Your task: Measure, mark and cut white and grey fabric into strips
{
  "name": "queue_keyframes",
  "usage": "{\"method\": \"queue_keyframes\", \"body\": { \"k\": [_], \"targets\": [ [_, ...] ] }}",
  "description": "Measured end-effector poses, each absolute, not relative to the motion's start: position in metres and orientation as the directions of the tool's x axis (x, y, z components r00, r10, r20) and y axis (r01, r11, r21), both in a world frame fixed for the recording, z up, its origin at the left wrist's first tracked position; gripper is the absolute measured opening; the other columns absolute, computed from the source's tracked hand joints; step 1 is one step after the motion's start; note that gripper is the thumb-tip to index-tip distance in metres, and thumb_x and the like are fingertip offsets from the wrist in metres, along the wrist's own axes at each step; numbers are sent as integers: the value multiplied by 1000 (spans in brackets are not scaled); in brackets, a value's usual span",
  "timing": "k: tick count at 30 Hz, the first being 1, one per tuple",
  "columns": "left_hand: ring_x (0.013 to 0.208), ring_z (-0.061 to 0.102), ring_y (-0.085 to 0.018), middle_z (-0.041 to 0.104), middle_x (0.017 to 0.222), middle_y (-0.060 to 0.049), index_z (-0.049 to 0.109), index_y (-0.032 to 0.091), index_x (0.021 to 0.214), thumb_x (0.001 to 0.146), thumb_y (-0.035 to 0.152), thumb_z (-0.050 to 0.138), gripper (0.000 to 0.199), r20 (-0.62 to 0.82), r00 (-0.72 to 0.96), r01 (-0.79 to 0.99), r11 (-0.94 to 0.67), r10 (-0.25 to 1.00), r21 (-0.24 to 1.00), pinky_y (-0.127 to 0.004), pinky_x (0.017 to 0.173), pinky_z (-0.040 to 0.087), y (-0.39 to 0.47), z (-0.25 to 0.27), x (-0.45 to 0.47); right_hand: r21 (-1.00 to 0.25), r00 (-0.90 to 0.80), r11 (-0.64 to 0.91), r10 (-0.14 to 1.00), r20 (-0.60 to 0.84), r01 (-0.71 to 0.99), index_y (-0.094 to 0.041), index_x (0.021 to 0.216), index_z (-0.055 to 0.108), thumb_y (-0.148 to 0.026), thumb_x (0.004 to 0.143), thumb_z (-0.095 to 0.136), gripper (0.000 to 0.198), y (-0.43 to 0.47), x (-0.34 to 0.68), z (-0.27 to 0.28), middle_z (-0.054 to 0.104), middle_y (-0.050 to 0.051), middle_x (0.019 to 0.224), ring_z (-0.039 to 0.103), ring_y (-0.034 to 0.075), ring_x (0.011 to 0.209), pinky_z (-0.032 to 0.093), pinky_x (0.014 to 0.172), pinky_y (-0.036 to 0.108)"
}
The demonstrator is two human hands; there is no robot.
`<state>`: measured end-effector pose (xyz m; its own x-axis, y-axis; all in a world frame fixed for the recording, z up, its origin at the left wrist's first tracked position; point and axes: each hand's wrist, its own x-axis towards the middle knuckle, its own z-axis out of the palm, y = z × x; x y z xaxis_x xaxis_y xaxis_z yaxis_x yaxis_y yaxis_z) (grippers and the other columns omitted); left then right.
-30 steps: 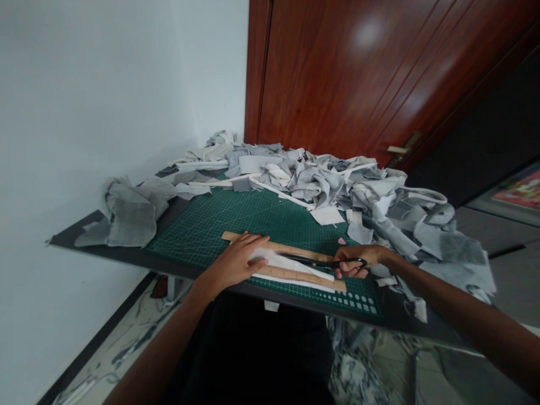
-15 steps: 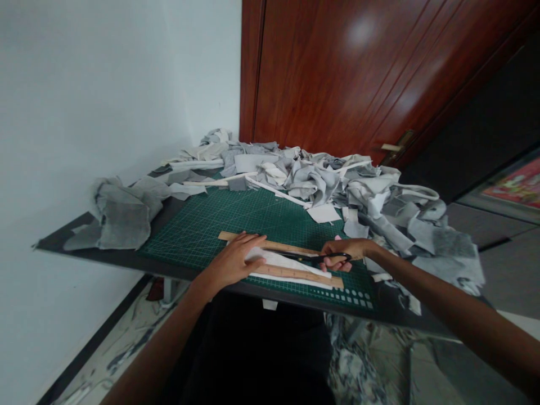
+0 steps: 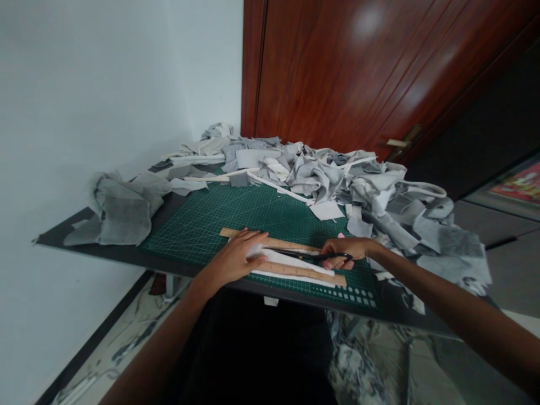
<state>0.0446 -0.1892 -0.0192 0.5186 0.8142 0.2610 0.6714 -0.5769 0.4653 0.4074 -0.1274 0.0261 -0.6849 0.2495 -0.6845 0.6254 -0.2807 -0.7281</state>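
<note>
Main chg vs 1 s ago: right hand (image 3: 338,252) has shifted left w/ the black scissors (image 3: 313,257). Fist was out past the right ends of the rulers; now it's over them, blades along the far side of the white cloth (image 3: 291,260), pointing at left hand (image 3: 237,257). Prob. means the cut's further along, tho can't confirm: blade tips sit close to left hand, can't tell if parted.

Right hand: closed round scissor handles. Left hand: not gripping, laid flat w/ fingers spread, pinning cloth + far ruler (image 3: 287,244); basically same spot as bf. Near ruler (image 3: 297,271) also unmoved, cloth showing b/w the two & along its near edge.

All on green cutting mat (image 3: 261,208), near side of surface (image 3: 169,261). Fabric scraps (image 3: 318,180) far + right, unchgd.
</note>
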Motion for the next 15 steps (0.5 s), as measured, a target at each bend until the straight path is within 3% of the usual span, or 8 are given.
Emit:
{"method": "queue_keyframes", "body": {
  "k": [8, 15],
  "targets": [
    [151, 44, -30, 52, 161, -8, 46, 26, 156, 99, 44, 62, 62, 196, 533, 653, -548, 823, 524, -50, 126, 33, -187, -17, 39, -733, -717, -299, 183, -672, 611, -12, 90, 62, -69, 74, 84, 63, -119, 412, 23, 38, -13, 53, 30, 2, 40, 26, 35, 15],
    [149, 47, -29, 51, 161, -10, 45, 24, 157, 96, 41, 65, 66, 175, 529, 626, -521, 830, 579, -46, 126, 33, -185, -15, 39, -736, -742, -335, 137, -656, 588, -12, 94, 62, -64, 80, 83, 58, -116, 398, 21, 37, -13, 57, 28, 1, 42, 26, 37, 14]
  ]
}}
